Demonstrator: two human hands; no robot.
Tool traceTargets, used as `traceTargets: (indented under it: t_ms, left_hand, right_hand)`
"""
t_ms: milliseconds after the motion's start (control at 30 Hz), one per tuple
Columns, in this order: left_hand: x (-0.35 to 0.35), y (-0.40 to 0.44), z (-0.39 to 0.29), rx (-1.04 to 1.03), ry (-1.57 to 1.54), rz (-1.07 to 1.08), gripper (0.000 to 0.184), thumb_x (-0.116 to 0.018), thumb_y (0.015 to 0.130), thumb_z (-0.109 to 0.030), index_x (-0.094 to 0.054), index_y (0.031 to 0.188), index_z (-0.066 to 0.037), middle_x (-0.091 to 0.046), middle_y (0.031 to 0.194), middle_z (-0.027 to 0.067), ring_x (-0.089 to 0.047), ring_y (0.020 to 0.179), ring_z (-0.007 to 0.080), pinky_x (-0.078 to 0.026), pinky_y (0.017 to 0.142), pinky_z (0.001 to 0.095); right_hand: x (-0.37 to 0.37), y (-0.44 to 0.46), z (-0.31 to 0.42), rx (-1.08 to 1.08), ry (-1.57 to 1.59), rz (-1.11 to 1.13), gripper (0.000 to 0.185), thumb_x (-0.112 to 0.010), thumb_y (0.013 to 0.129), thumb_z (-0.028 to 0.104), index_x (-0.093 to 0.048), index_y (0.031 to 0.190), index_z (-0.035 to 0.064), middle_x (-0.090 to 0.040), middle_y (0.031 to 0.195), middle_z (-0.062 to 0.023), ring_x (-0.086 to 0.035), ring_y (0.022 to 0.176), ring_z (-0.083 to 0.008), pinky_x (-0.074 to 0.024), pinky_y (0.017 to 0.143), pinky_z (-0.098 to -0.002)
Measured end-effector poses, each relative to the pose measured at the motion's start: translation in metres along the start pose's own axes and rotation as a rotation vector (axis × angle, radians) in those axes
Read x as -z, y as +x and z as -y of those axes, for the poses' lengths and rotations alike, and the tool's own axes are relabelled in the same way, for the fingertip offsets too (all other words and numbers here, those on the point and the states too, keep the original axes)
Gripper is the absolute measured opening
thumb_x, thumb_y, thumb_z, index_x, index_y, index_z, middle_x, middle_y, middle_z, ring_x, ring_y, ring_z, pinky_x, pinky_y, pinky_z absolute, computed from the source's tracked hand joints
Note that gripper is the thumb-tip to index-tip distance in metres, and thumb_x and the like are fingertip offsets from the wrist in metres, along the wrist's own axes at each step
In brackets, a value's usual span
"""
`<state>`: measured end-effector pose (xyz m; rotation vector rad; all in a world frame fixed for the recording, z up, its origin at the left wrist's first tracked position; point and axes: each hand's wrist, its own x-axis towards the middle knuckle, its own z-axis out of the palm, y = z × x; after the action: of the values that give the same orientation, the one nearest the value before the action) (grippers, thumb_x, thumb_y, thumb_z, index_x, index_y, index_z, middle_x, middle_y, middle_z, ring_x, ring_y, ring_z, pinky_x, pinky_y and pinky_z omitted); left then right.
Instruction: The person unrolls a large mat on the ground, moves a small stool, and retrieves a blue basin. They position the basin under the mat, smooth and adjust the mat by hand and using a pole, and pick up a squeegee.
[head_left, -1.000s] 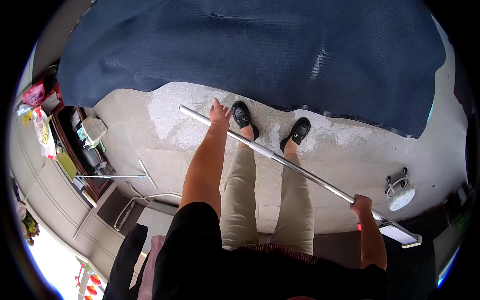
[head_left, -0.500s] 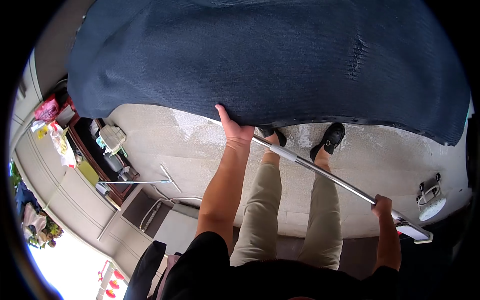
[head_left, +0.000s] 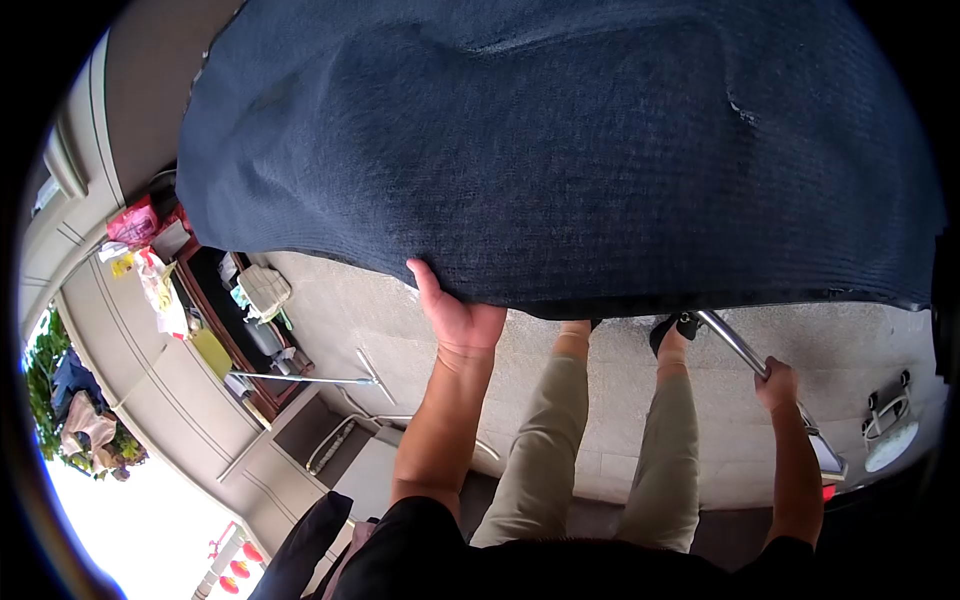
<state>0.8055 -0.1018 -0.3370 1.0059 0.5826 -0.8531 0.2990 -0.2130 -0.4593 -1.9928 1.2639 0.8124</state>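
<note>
A large dark blue floor mat (head_left: 560,170) with a black edge hangs raised across the upper half of the head view. My left hand (head_left: 462,318) grips its near edge, thumb on top and the other fingers hidden underneath. On the right, my right hand (head_left: 776,384) is closed around a shiny metal pole (head_left: 735,343). The pole slants up and left until the mat hides it. Its lower end, behind my right forearm, carries a pale flat piece whose kind I cannot make out.
Beneath the mat lies a pale tiled floor (head_left: 610,440), where my feet in black shoes stand. A white-and-black wheeled item (head_left: 888,420) is at the right. To the left are a dark wooden cabinet (head_left: 215,300) with cloths and bags, and a thin blue-handled T-shaped tool (head_left: 325,379).
The mat has come up nearer to me, its edge now covering more of the floor, shoes and pole. My left hand moved with it. The pole swung steeper in my right hand.
</note>
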Motion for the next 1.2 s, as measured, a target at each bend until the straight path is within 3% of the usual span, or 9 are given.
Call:
traceTargets:
  t_ms: [200, 400, 567, 667, 800, 900, 967, 1033, 1200]
  left_hand:
    - [0.007, 0.005, 0.002, -0.009, 0.021, 0.008, 0.078, -0.042, 0.082, -0.063, -0.024, 0.139, -0.013, -0.027, 0.143, 0.0114, -0.027, 0.13, 0.0338, -0.02, 0.106, 0.0519]
    - [0.019, 0.012, 0.005, 0.007, 0.007, 0.01, 0.078, -0.04, 0.082, -0.064, -0.024, 0.14, -0.013, -0.027, 0.143, 0.0106, -0.028, 0.129, 0.0334, -0.02, 0.107, 0.0508]
    - [0.018, 0.014, 0.008, -0.004, -0.023, -0.02, 0.077, -0.041, 0.082, -0.064, -0.025, 0.139, -0.014, -0.028, 0.143, 0.0089, -0.029, 0.129, 0.0324, -0.021, 0.106, 0.0507]
    - [0.022, 0.014, 0.01, 0.004, -0.031, -0.024, 0.078, -0.042, 0.081, -0.065, -0.025, 0.139, -0.015, -0.028, 0.143, 0.0082, -0.028, 0.129, 0.0323, -0.021, 0.106, 0.0507]
    - [0.042, 0.023, 0.017, 0.033, 0.013, -0.055, 0.082, -0.038, 0.08, -0.069, -0.023, 0.14, -0.015, -0.026, 0.144, 0.0086, -0.027, 0.13, 0.0323, -0.02, 0.107, 0.0504]
    - [0.077, 0.036, 0.033, 0.144, -0.303, 0.032, 0.091, -0.025, 0.078, -0.075, -0.017, 0.141, -0.01, -0.02, 0.147, 0.0095, -0.022, 0.133, 0.0308, -0.019, 0.108, 0.0487]
    - [0.122, 0.051, 0.064, 0.231, -0.472, 0.077, 0.083, -0.031, 0.083, -0.067, -0.026, 0.137, -0.005, -0.03, 0.142, 0.0112, -0.031, 0.129, 0.03, -0.024, 0.107, 0.0461]
    - [0.142, 0.082, 0.101, 0.286, -0.172, -0.093, 0.065, -0.039, 0.089, -0.052, -0.039, 0.129, -0.001, -0.042, 0.134, 0.0118, -0.042, 0.121, 0.0288, -0.032, 0.103, 0.043]
    - [0.097, 0.092, 0.123, 0.412, -0.139, -0.109, 0.046, -0.045, 0.091, -0.037, -0.049, 0.121, -0.003, -0.051, 0.126, 0.0104, -0.047, 0.114, 0.0275, -0.037, 0.099, 0.0417]
  right_hand:
    - [0.015, 0.045, 0.094, 0.031, 0.006, -0.011, 0.011, -0.062, 0.068, 0.014, -0.056, 0.071, 0.0054, -0.06, 0.069, -0.0161, -0.06, 0.069, -0.0348, -0.0482, 0.064, -0.0426]
    - [0.039, 0.061, 0.131, 0.115, 0.047, 0.011, 0.014, -0.064, 0.069, 0.017, -0.059, 0.07, 0.004, -0.061, 0.069, -0.0163, -0.06, 0.067, -0.0342, -0.0481, 0.065, -0.0427]
    - [0.1, 0.074, 0.21, 0.024, 0.145, 0.303, 0.031, -0.071, 0.069, 0.033, -0.065, 0.075, 0.0025, -0.063, 0.073, -0.0159, -0.061, 0.068, -0.0327, -0.0487, 0.065, -0.0388]
    - [0.083, 0.083, 0.23, 0.059, 0.345, 0.165, 0.041, -0.072, 0.067, 0.041, -0.066, 0.075, 0.0012, -0.064, 0.073, -0.0155, -0.062, 0.068, -0.0312, -0.0491, 0.065, -0.0369]
    - [0.046, 0.093, 0.23, 0.066, 0.208, 0.045, 0.045, -0.073, 0.065, 0.044, -0.065, 0.069, 0.0, -0.064, 0.072, -0.0153, -0.063, 0.067, -0.0305, -0.0494, 0.064, -0.0367]
    - [0.041, 0.096, 0.236, 0.043, 0.186, 0.035, 0.045, -0.074, 0.063, 0.043, -0.064, 0.066, 0.0, -0.064, 0.071, -0.0151, -0.062, 0.066, -0.0299, -0.049, 0.062, -0.0378]
    - [0.044, 0.096, 0.231, 0.069, 0.247, 0.146, 0.041, -0.075, 0.062, 0.041, -0.063, 0.064, 0.0025, -0.062, 0.066, -0.0134, -0.061, 0.063, -0.0297, -0.0485, 0.06, -0.0383]
    - [0.045, 0.091, 0.235, 0.117, 0.247, 0.079, 0.039, -0.075, 0.062, 0.04, -0.064, 0.069, 0.0032, -0.062, 0.066, -0.0129, -0.061, 0.063, -0.0294, -0.0483, 0.059, -0.0382]
    - [0.059, 0.073, 0.211, 0.341, 0.378, 0.025, 0.037, -0.075, 0.061, 0.033, -0.061, 0.081, 0.0049, -0.062, 0.07, -0.0121, -0.061, 0.063, -0.0301, -0.0484, 0.06, -0.0387]
